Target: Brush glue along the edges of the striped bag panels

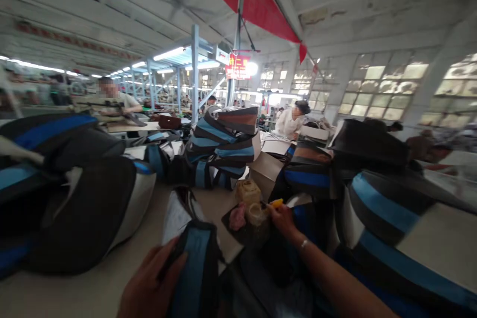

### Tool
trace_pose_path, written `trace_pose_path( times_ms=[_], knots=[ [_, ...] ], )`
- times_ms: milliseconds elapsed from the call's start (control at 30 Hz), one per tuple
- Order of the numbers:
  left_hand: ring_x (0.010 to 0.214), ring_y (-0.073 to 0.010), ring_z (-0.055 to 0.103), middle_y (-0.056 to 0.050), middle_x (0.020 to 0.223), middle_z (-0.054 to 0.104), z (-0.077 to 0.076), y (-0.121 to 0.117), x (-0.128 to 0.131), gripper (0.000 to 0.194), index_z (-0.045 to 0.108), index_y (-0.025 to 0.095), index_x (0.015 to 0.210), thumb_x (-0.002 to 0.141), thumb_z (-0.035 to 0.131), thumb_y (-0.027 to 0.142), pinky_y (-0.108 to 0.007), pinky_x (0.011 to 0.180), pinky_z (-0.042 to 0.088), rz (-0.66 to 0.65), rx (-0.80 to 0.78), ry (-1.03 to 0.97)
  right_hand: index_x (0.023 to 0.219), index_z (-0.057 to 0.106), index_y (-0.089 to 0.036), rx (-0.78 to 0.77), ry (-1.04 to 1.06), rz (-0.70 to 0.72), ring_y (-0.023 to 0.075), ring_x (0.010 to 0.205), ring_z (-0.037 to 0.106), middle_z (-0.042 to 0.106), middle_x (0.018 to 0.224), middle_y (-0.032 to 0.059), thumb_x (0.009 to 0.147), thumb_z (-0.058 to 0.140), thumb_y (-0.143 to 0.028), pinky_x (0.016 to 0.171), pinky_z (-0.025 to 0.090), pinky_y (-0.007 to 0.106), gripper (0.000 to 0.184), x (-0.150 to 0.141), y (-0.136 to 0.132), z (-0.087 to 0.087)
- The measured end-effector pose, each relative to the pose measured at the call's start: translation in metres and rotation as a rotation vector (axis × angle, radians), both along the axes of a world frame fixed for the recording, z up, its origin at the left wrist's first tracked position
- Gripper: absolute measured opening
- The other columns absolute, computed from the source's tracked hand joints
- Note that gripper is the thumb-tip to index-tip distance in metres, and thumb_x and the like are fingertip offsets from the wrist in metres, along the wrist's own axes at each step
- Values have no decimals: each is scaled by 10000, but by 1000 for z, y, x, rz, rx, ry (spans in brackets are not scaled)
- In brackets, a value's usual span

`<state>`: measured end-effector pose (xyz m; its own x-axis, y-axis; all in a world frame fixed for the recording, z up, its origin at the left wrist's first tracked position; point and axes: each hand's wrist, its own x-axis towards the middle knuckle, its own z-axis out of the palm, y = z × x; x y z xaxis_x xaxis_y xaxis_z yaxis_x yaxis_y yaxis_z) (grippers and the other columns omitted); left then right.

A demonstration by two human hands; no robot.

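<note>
At the lower middle my left hand [154, 278] is closed round the edge of a black fabric bag piece [196, 268] with a blue stripe. My right hand [285, 221] reaches forward and grips a small yellow-handled tool [276, 203]. The tool's tip is at the mouth of an open, stained jar [258, 216]; I cannot tell whether it is inside. Behind the jar stands a yellowish container [248, 192], and a crumpled pink cloth [237, 216] lies to its left. More dark fabric [276, 278] lies below my right hand.
Black bag pieces with blue bands are heaped on the left [93, 213] and right [387, 208] of the table [74, 295]. A taller stack of bag pieces [227, 139] stands beyond the jar. Across the room, a person in white [288, 123] and another person [128, 102] are at work.
</note>
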<state>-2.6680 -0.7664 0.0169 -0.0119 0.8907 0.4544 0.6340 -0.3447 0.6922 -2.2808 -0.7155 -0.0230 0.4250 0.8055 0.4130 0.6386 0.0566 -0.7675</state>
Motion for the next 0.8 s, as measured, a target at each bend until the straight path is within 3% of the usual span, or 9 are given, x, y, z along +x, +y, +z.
trace_pose_path(
  times_ms=[100, 167, 267, 333, 400, 500, 633, 800],
  knots=[
    [999, -224, 652, -6, 1110, 663, 18, -9, 11, 411, 675, 284, 1140, 831, 522, 506, -287, 898, 515, -104, -83, -43, 821, 693, -150, 80, -4, 57, 240, 782, 637, 689, 787, 102, 824, 567, -498, 767, 479, 338, 369, -10, -14, 52],
    [1045, -225, 630, -14, 1139, 650, 27, -13, 18, 413, 666, 267, 1165, 853, 515, 491, -286, 931, 492, -137, -88, -75, 909, 677, -170, 150, 18, 119, 180, 689, 599, 652, 728, 37, 859, 554, -529, 692, 473, 289, 382, -26, -28, 97],
    [1029, -218, 620, -22, 1118, 642, 32, -17, 27, 406, 658, 252, 1179, 870, 524, 479, -287, 916, 482, -187, -94, -94, 865, 656, -176, 332, 70, 459, 129, 618, 544, 599, 679, -5, 869, 620, -447, 579, 430, 233, 273, -68, -56, 161],
    [995, -202, 615, -18, 1077, 636, 34, -19, 32, 394, 651, 249, 1187, 885, 523, 466, -281, 893, 474, -232, -104, -102, 851, 651, -190, 385, 16, 675, 127, 682, 563, 626, 772, 6, 885, 626, -377, 624, 449, 241, 191, -99, -70, 187],
    [968, -184, 605, -12, 1045, 621, 36, -21, 37, 386, 640, 248, 1205, 901, 518, 451, -271, 879, 460, -278, -108, -122, 837, 647, -198, 409, -114, 831, 136, 729, 579, 640, 802, 15, 894, 617, -321, 688, 467, 266, 139, -124, -74, 198],
    [907, -158, 593, -1, 980, 595, 38, -25, 42, 385, 620, 244, 1234, 922, 506, 438, -255, 821, 450, -331, -119, -161, 835, 633, -196, 414, -315, 938, 136, 724, 578, 635, 768, 9, 896, 609, -284, 748, 464, 288, 110, -144, -65, 193],
    [879, -143, 580, 6, 946, 578, 38, -27, 41, 375, 613, 247, 1243, 942, 491, 435, -251, 791, 435, -361, -130, -198, 827, 603, -193, 373, -534, 940, 127, 700, 554, 616, 746, -4, 892, 598, -257, 787, 448, 291, 91, -134, -52, 186],
    [888, -136, 576, 9, 952, 572, 36, -27, 39, 361, 614, 250, 1238, 942, 502, 423, -249, 800, 430, -366, -124, -201, 757, 563, -189, 356, -674, 886, 124, 661, 519, 589, 679, -15, 870, 590, -196, 792, 431, 295, 116, -115, -59, 201]
  ],
)
